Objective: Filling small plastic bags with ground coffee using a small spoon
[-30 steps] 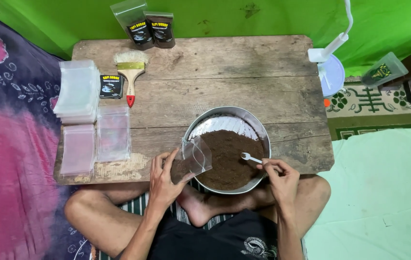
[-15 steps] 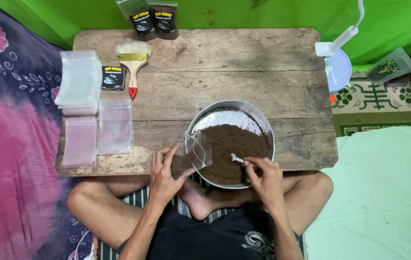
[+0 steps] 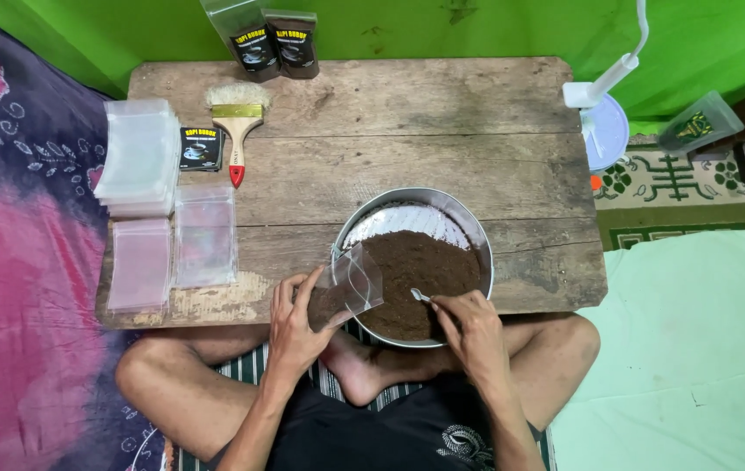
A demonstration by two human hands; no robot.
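Seen from above, a person sits cross-legged at the near edge of a low wooden table (image 3: pixel 407 113). The left hand (image 3: pixel 296 324) pinches a small clear plastic pouch (image 3: pixel 348 288), tilted with its mouth over the rim of a round metal pan (image 3: pixel 390 208) at the table's near right edge. The right hand (image 3: pixel 475 330) closes its fingers around a small spoon (image 3: pixel 421 296) dipped in the pan's brown powder (image 3: pixel 416 279). A stack of empty pouches (image 3: pixel 139 157) lies at the left edge, a paintbrush (image 3: pixel 236 122) near the far left corner. The pouch mouth looks narrow and floppy, so powder could likely spill over the rim onto the table.
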